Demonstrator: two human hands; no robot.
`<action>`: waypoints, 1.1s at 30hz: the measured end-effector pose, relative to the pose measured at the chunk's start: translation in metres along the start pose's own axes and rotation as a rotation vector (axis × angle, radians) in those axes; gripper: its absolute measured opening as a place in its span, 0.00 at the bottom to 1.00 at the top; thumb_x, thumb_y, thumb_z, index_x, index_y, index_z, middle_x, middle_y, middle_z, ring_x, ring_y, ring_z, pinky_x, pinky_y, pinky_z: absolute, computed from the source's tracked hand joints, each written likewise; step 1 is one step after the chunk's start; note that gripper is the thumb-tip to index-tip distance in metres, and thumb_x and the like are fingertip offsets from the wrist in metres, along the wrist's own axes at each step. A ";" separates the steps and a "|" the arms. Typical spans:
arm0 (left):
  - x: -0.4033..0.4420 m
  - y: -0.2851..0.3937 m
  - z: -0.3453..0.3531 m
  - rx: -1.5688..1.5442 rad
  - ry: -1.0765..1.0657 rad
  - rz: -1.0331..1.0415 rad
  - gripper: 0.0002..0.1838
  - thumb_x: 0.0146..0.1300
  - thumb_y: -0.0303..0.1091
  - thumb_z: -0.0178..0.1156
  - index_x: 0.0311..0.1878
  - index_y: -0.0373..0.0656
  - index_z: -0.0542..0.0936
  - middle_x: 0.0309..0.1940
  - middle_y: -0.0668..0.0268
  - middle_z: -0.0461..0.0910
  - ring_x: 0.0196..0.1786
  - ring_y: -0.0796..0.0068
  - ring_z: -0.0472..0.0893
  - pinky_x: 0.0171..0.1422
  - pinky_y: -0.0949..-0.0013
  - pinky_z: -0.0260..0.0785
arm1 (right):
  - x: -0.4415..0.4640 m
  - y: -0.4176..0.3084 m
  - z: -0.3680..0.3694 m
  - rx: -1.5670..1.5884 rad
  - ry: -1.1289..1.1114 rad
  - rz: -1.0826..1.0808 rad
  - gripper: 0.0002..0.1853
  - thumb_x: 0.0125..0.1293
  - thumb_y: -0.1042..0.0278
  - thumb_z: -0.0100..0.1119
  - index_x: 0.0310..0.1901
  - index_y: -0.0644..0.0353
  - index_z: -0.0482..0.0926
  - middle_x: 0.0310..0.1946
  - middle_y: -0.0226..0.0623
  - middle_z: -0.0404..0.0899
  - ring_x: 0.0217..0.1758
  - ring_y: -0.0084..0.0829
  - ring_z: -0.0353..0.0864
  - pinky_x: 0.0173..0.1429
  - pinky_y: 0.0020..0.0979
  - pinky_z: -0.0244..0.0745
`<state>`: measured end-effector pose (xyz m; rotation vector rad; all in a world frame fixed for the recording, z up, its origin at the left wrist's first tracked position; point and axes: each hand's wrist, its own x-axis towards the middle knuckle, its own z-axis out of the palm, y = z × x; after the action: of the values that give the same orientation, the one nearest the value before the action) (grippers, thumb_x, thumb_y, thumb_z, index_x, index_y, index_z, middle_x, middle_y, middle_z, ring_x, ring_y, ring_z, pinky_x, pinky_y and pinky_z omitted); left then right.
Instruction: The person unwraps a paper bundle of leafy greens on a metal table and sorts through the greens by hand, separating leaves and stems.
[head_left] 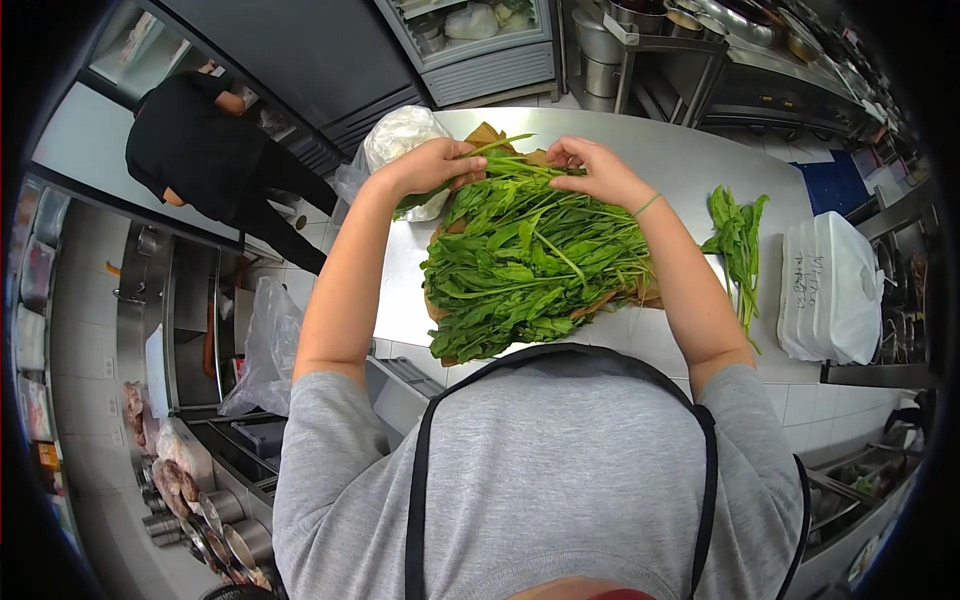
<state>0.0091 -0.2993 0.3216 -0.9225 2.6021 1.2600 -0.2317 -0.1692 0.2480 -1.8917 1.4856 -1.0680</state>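
Left grip (pixel 440 168) pinches a stem (pixel 508 143); right grip (pixel 592 172) curls loosely, hold unclear. Leafy greens (pixel 530 250) nearer the body look light, bruisable: best held by stems.

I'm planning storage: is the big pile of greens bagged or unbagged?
Unbagged: the greens lie uncovered over a brown sheet.

Bright, diffuse light. Whitish glare on tabletop (pixel 398 305), below and left of left-hand fingers (pixel 471 166). Leafy greens (pixel 530 262) below fingers sharp. Fisheye bending strengthens outward from fingers; corners black.
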 end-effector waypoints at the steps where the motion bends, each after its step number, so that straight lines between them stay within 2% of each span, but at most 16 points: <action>1: -0.001 0.004 -0.002 0.014 -0.004 -0.011 0.21 0.68 0.50 0.52 0.40 0.39 0.81 0.18 0.75 0.69 0.25 0.84 0.67 0.35 0.76 0.62 | 0.003 -0.001 0.000 0.008 -0.013 0.009 0.14 0.54 0.71 0.66 0.41 0.61 0.76 0.35 0.31 0.78 0.39 0.25 0.74 0.48 0.29 0.71; 5: -0.006 0.002 -0.011 -0.024 -0.043 -0.040 0.21 0.68 0.50 0.52 0.41 0.39 0.81 0.18 0.74 0.69 0.25 0.84 0.66 0.36 0.76 0.61 | 0.001 0.008 -0.008 0.029 -0.018 -0.008 0.11 0.56 0.71 0.65 0.40 0.62 0.77 0.32 0.28 0.78 0.36 0.22 0.74 0.44 0.26 0.71; 7: -0.005 -0.005 -0.013 -0.048 -0.057 0.018 0.20 0.68 0.50 0.52 0.41 0.41 0.82 0.18 0.75 0.69 0.25 0.84 0.66 0.36 0.77 0.60 | -0.001 0.020 -0.011 0.334 -0.010 0.143 0.07 0.59 0.71 0.63 0.38 0.62 0.78 0.30 0.25 0.78 0.33 0.17 0.72 0.40 0.22 0.70; 10: -0.007 -0.005 -0.016 -0.009 -0.050 -0.018 0.20 0.68 0.50 0.53 0.41 0.42 0.82 0.18 0.75 0.68 0.25 0.84 0.66 0.37 0.77 0.60 | -0.006 0.026 -0.019 0.297 0.040 0.245 0.05 0.62 0.71 0.61 0.37 0.62 0.77 0.33 0.23 0.77 0.35 0.13 0.73 0.42 0.18 0.69; 14: -0.009 -0.010 -0.022 -0.006 -0.034 -0.006 0.20 0.68 0.51 0.53 0.40 0.43 0.82 0.18 0.75 0.68 0.25 0.84 0.67 0.36 0.77 0.59 | -0.015 0.040 -0.023 0.303 0.127 0.210 0.04 0.62 0.71 0.61 0.37 0.60 0.77 0.32 0.23 0.77 0.35 0.13 0.74 0.41 0.18 0.70; 19: -0.011 -0.015 -0.027 -0.047 -0.039 -0.027 0.20 0.67 0.51 0.53 0.40 0.43 0.82 0.19 0.76 0.68 0.26 0.85 0.67 0.36 0.78 0.59 | -0.031 0.051 -0.030 0.439 0.183 0.302 0.05 0.64 0.71 0.60 0.40 0.58 0.76 0.32 0.22 0.76 0.36 0.13 0.74 0.41 0.18 0.71; 23: -0.010 -0.013 -0.025 -0.041 -0.058 -0.024 0.20 0.67 0.51 0.53 0.41 0.43 0.82 0.20 0.76 0.68 0.26 0.85 0.67 0.36 0.77 0.60 | -0.037 0.052 -0.025 0.481 0.168 0.322 0.05 0.65 0.70 0.57 0.42 0.57 0.75 0.35 0.23 0.75 0.36 0.15 0.75 0.43 0.20 0.72; 25: -0.011 -0.010 -0.023 -0.044 -0.042 0.005 0.20 0.68 0.51 0.53 0.41 0.43 0.82 0.20 0.76 0.68 0.27 0.85 0.67 0.36 0.77 0.60 | -0.035 0.033 -0.024 0.606 0.233 0.459 0.05 0.67 0.70 0.54 0.43 0.56 0.75 0.38 0.24 0.74 0.38 0.17 0.76 0.45 0.22 0.74; 26: -0.011 -0.008 -0.024 -0.041 -0.042 0.005 0.20 0.68 0.51 0.53 0.41 0.43 0.82 0.20 0.76 0.68 0.27 0.85 0.67 0.36 0.77 0.60 | -0.035 0.037 -0.023 0.606 0.235 0.458 0.05 0.67 0.70 0.54 0.43 0.56 0.75 0.38 0.24 0.74 0.38 0.17 0.76 0.45 0.22 0.74; 28: -0.014 -0.004 -0.026 0.004 -0.029 -0.009 0.20 0.68 0.52 0.52 0.42 0.44 0.82 0.20 0.76 0.67 0.27 0.85 0.67 0.37 0.77 0.60 | -0.032 0.051 -0.022 0.769 0.367 0.368 0.05 0.68 0.69 0.52 0.44 0.56 0.75 0.40 0.26 0.74 0.39 0.20 0.77 0.47 0.25 0.74; 29: -0.014 -0.005 -0.027 0.004 -0.027 -0.010 0.20 0.68 0.52 0.52 0.42 0.44 0.82 0.20 0.76 0.67 0.27 0.85 0.67 0.37 0.77 0.60 | -0.032 0.058 -0.025 0.769 0.365 0.366 0.05 0.68 0.69 0.52 0.44 0.56 0.75 0.40 0.26 0.74 0.39 0.20 0.77 0.47 0.25 0.74; 31: -0.016 -0.009 -0.031 0.016 0.003 -0.017 0.20 0.68 0.51 0.52 0.42 0.44 0.82 0.20 0.76 0.67 0.27 0.85 0.66 0.37 0.76 0.60 | -0.033 0.068 -0.031 0.795 0.543 0.368 0.06 0.68 0.72 0.51 0.44 0.58 0.76 0.39 0.30 0.75 0.42 0.25 0.79 0.45 0.23 0.74; 32: -0.018 -0.011 -0.033 0.015 0.008 -0.019 0.20 0.68 0.51 0.52 0.42 0.44 0.82 0.20 0.76 0.67 0.27 0.85 0.66 0.37 0.76 0.60 | -0.033 0.073 -0.033 0.796 0.538 0.365 0.06 0.68 0.72 0.51 0.44 0.58 0.76 0.39 0.30 0.75 0.42 0.25 0.79 0.45 0.23 0.74; 33: -0.021 -0.009 -0.034 0.014 0.017 -0.025 0.20 0.68 0.51 0.52 0.42 0.44 0.82 0.20 0.76 0.67 0.27 0.85 0.66 0.37 0.77 0.60 | -0.035 0.073 -0.035 0.672 0.435 0.434 0.07 0.67 0.71 0.52 0.44 0.59 0.77 0.39 0.31 0.76 0.43 0.25 0.79 0.46 0.25 0.74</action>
<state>0.0363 -0.3187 0.3443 -0.9643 2.6012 1.2314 -0.3046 -0.1534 0.2013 -0.8667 1.4086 -1.5623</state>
